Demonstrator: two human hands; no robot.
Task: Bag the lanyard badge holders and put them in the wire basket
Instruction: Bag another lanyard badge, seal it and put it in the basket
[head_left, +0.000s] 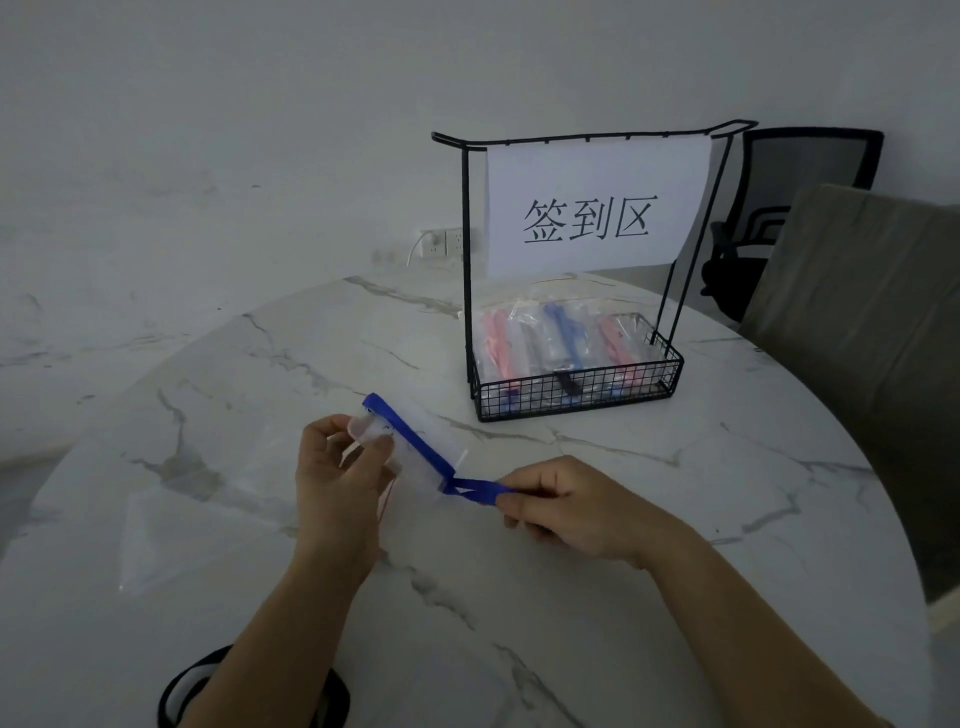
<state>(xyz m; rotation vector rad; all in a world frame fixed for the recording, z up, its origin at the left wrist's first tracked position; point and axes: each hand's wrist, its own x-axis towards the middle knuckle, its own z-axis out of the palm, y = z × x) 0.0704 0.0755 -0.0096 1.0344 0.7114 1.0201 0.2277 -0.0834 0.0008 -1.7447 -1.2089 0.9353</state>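
While held just above the marble table, clear badge holder tilted, blue lanyard folded along it. Left hand pinching holder's upper end between thumb and fingers. Right hand closed on lanyard's loose loop at lower end. Holder's edges faint against pale stone. Flat clear bag to the left, barely legible. Wire basket well beyond, holding bagged holders, count unclear. Paper sign on its frame. Chair partly cut off behind.

Bare table lies between hands and wire basket
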